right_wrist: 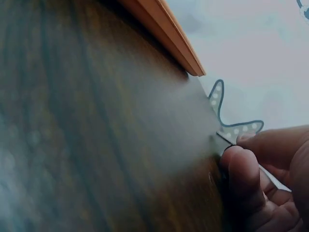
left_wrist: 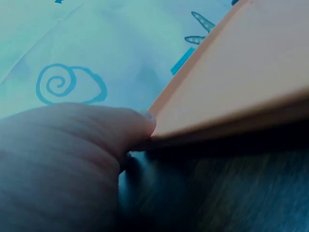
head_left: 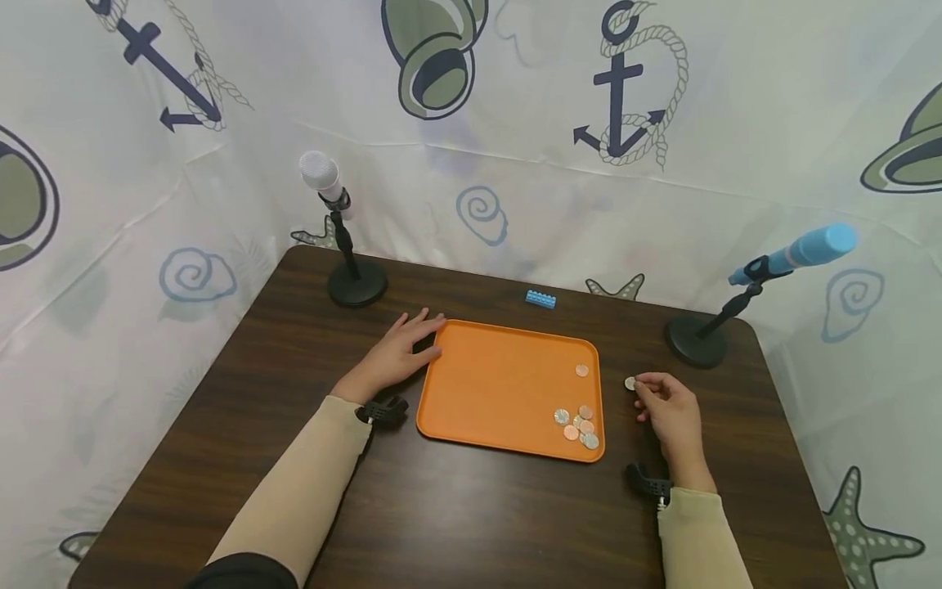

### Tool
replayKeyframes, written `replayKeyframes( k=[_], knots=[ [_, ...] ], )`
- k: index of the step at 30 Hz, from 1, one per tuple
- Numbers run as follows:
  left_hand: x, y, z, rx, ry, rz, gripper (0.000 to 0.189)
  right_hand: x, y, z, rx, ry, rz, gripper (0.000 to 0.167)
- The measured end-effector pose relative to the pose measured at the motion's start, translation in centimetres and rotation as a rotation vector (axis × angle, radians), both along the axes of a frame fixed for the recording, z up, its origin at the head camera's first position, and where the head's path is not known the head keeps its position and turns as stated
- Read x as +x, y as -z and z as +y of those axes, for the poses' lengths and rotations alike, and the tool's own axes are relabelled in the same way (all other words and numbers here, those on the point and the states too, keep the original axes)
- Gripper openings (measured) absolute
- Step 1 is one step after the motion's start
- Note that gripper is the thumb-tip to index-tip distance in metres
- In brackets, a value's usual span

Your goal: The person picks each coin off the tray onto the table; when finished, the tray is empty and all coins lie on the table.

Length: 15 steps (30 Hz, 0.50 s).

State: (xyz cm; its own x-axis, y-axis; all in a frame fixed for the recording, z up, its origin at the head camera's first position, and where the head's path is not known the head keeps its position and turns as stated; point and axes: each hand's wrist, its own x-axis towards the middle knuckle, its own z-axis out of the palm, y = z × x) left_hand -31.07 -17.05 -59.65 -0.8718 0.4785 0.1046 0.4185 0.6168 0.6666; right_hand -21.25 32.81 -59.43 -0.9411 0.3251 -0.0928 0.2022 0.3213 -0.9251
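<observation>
Between thumb and fingers, my right hand (head_left: 668,413) pinches a silver coin (head_left: 630,383), just right of the orange tray (head_left: 500,376). Seen edge-on in the right wrist view, that coin (right_wrist: 223,138) is a thin line at the fingertips. Several silver and copper coins (head_left: 586,427) lie grouped in the tray's near right corner, some overlapping. A single copper coin (head_left: 582,370) lies farther back, near the right rim. With fingers extended, my left hand (head_left: 393,353) touches the tray's left rim; its thumb (left_wrist: 137,123) meets the rim in the left wrist view.
A white microphone (head_left: 320,173) on a black stand (head_left: 356,283) is at the table's back left. A blue microphone (head_left: 817,245) on another stand (head_left: 697,340) is at the right. Behind the tray lies a small blue block (head_left: 540,299). A printed cloth hangs behind the dark wooden table (head_left: 456,507).
</observation>
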Motion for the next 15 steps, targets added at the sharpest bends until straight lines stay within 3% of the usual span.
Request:
replayKeyframes(
  k=[15],
  knots=[
    [0.06,-0.11,0.74,-0.025,-0.052,0.007,0.063,-0.25,-0.21,-0.17,0.164,0.012,-0.037,0.024]
  ],
)
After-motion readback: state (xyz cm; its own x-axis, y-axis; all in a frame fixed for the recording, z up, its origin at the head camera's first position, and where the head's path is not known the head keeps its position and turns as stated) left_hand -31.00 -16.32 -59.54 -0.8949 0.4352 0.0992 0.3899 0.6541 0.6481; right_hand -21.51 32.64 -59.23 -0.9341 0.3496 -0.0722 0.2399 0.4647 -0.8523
